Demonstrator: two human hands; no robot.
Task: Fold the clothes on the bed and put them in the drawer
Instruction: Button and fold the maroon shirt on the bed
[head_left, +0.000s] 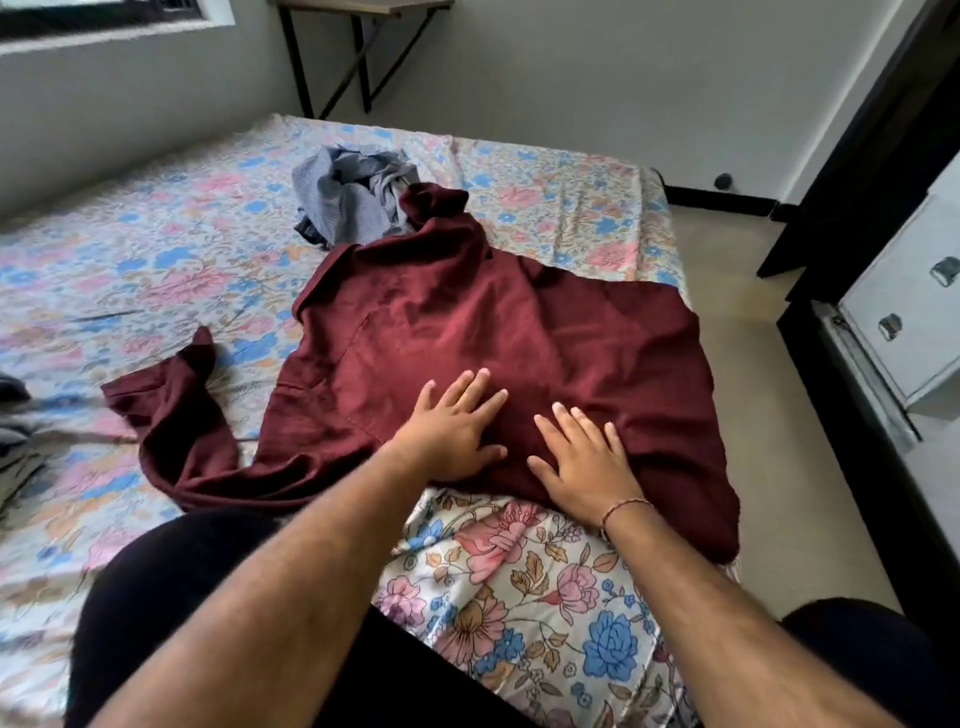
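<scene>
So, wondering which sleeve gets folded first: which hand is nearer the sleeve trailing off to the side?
Left. The left hand lies nearer the trailing sleeve; the right hand lies beyond it.

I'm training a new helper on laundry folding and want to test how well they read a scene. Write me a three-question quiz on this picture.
1. True or false: both hands lie flat, fingers straight, on the maroon shirt.
2. Which garment lies crumpled beyond the maroon shirt? A) a yellow towel B) a grey striped shirt C) white socks
3. Fill in: one sleeve of the maroon shirt trails out toward the person's ____ side.

Key
1. True: the left hand and the right hand both press on it with no grip.
2. B: the grey striped shirt, on the flowered bedsheet.
3. left
</scene>
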